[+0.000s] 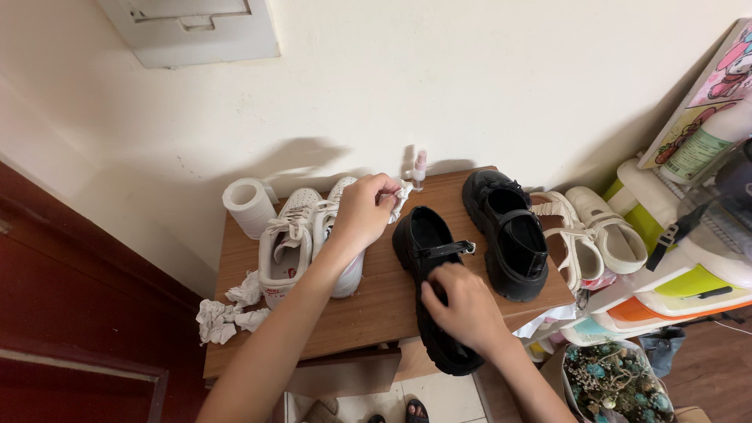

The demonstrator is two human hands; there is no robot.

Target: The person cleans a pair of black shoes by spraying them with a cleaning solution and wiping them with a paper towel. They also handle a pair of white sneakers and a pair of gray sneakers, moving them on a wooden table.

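A: Entry. Which step is in hand?

B: Cleaning the near black shoe (pixel 429 258), by my reading. It lies on the wooden bench (pixel 376 301), heel overhanging the front edge. The right hand (pixel 462 307) is closed over its rear part and steadies it. The left hand (pixel 362 210) is curled shut around a crumpled white tissue (pixel 401 194), raised just above the white sneakers (pixel 305 239) and left of the shoe's toe.

A: Next move calls for?

B: Judgement only: bringing the tissue down onto the black upper near the strap and buckle while the right hand keeps the overhanging heel from tipping off.

A: The other items?

B: The second black shoe (pixel 509 235) stands to the right, apart from the first. Cream sandals (pixel 591 235) sit beyond it at the bench's right end. A white paper roll (pixel 249 205) stands upright at the back left corner. Used tissue wads (pixel 227 313) lie at the left edge.

A: Packages, labels?

B: A small clear bottle with pink contents (pixel 419 168) stands against the wall, behind the tissue. At far right, a white spray bottle with a green label (pixel 705 145) leans by a colourful picture board (pixel 724 78). Print too small to read.
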